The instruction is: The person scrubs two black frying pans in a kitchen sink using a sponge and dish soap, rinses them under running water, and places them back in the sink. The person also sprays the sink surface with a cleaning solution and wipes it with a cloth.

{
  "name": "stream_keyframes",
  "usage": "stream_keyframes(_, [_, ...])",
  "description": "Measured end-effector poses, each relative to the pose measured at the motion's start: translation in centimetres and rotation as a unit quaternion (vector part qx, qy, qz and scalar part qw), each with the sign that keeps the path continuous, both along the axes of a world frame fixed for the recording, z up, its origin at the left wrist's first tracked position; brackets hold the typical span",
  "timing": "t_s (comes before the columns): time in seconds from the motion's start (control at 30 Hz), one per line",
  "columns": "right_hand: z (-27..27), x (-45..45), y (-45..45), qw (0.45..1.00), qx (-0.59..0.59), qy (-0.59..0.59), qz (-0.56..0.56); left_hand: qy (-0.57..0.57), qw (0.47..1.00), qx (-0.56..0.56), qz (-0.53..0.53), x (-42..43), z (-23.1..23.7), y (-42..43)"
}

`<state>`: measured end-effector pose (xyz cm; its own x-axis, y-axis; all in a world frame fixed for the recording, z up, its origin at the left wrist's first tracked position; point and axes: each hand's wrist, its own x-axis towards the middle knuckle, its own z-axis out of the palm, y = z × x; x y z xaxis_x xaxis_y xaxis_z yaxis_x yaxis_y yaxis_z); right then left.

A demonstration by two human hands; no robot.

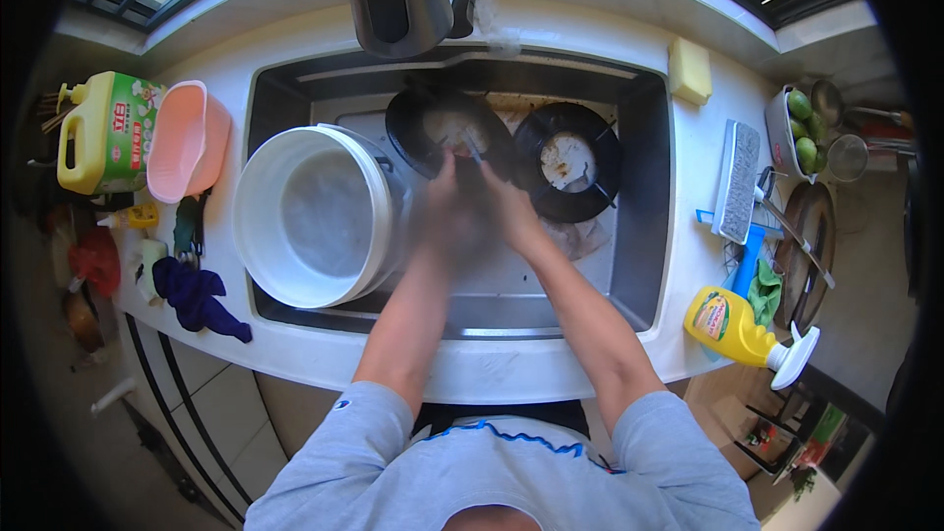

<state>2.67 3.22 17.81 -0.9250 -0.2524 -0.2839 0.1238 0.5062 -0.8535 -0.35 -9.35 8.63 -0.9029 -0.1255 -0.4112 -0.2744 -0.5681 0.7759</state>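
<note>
In the metal sink point(641, 251) both hands reach to a round black stove part point(413, 125), which lies tilted at the back. My left hand point(445, 181) is at the near edge of this part, its fingertips by the pale centre; a blur in the view covers its back, so its grip is unclear. My right hand point(505, 195) holds a thin, light-coloured tool point(473, 146) whose tip points at the pale centre. To the right lies a black pan-support ring point(527, 177) with prongs. A large white plastic bucket point(247, 217) holding cloudy water stands tilted at the left.
A grey faucet point(398, 0) overhangs the sink's back. Left on the counter are a yellow-green jug point(110, 133), a pink basin point(184, 140) and a dark blue cloth point(195, 299). Right are a yellow sponge point(689, 72), a grey scrub brush point(737, 181) and a yellow spray bottle point(726, 324).
</note>
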Motion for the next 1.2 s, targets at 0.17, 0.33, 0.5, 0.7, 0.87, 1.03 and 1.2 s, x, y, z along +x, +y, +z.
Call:
stream_keyframes(0.17, [-1.6,4.7,-0.9,0.978,0.051,0.203,0.005,0.004,1.000,-0.017,-0.017,0.6,-4.3,-1.5])
stream_keyframes(0.33, [-2.5,-0.2,1.4,0.991,0.127,0.022,0.032,0.004,1.000,-0.027,-0.016,1.0,-0.8,0.6])
stream_keyframes(0.5, [-3.9,0.8,1.4,0.993,0.105,0.061,0.012,0.018,0.998,-0.062,-0.011,1.0,1.0,0.6])
stream_keyframes(0.7, [-3.9,2.6,3.2,0.988,0.074,0.122,0.056,0.017,0.998,-0.051,-0.019,1.0,-1.5,-1.0])
stream_keyframes(0.87, [-1.2,-3.5,4.0,0.977,0.160,-0.056,0.127,-0.011,0.998,0.055,0.004,0.2,-1.9,-1.9])
stream_keyframes(1.03, [-3.3,0.3,7.0,0.963,0.197,0.116,0.145,-0.063,0.992,0.112,-0.005,-0.2,0.4,-2.9])
stream_keyframes(1.2, [-4.1,-2.3,3.9,0.979,0.180,0.029,0.097,-0.018,0.995,0.095,-0.002,1.6,-3.1,-1.2])
